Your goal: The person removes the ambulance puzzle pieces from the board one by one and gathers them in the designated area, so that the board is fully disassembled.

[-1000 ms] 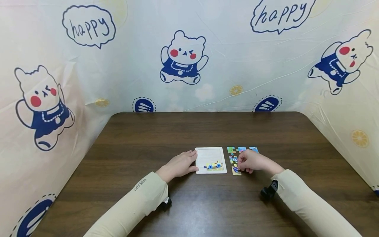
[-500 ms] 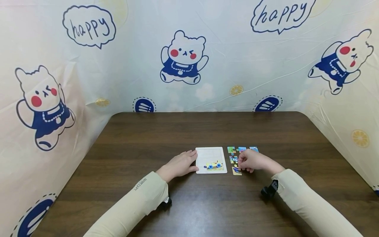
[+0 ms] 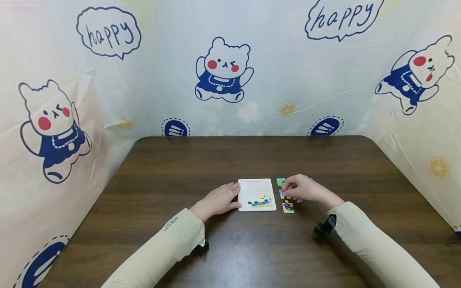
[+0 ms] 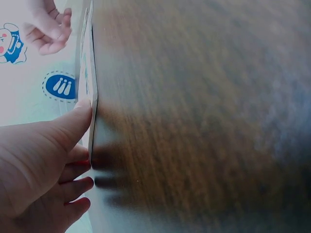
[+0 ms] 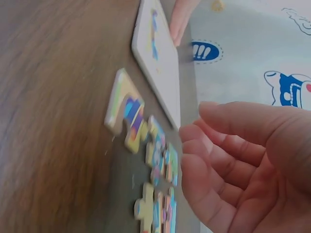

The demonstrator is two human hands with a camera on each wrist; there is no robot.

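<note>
My left hand lies along the left edge of a white puzzle tray, fingers and thumb touching its rim. In the tray's lower right part sit puzzle pieces picturing a yellow vehicle with blue wheels. To the right of the tray, my right hand hovers over loose puzzle pieces and hides some in the head view. Its fingers are loosely curled with nothing between them, as the right wrist view shows. A corner puzzle piece lies nearest the person, with a green puzzle piece at the far end.
Further loose puzzle pieces lie below the right hand in the right wrist view. Everything rests on a dark brown wooden table. A printed cloth hangs behind its far edge and along both sides.
My right hand has lifted from the loose pieces and moved slightly left and away from the person, now covering the middle pieces. The left hand and the tray stay put.
</note>
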